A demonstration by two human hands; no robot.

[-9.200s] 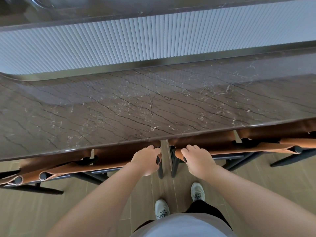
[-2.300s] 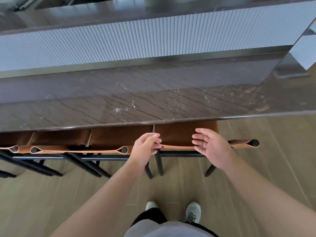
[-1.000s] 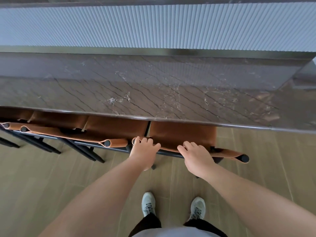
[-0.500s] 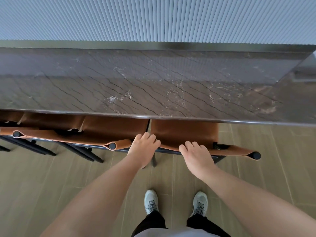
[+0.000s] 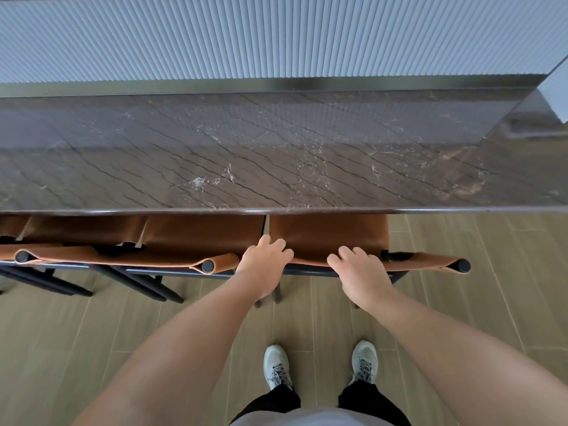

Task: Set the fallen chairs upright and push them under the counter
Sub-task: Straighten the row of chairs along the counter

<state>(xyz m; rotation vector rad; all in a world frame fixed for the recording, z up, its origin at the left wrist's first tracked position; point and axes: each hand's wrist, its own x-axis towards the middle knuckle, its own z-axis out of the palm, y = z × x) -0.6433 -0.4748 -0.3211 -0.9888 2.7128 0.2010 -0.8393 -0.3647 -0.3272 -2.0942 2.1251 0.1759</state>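
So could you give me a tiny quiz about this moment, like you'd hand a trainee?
1. True or false: the rightmost chair lies on its side on the floor.
2. Which hands are on that chair's backrest? A) left hand only B) right hand only C) both
3. Fill in: the brown seats sit partly under the dark marble ____.

Key
1. False: it stands upright, its seat partly tucked under the counter.
2. C: both hands have their fingers curled over the backrest's top edge.
3. counter
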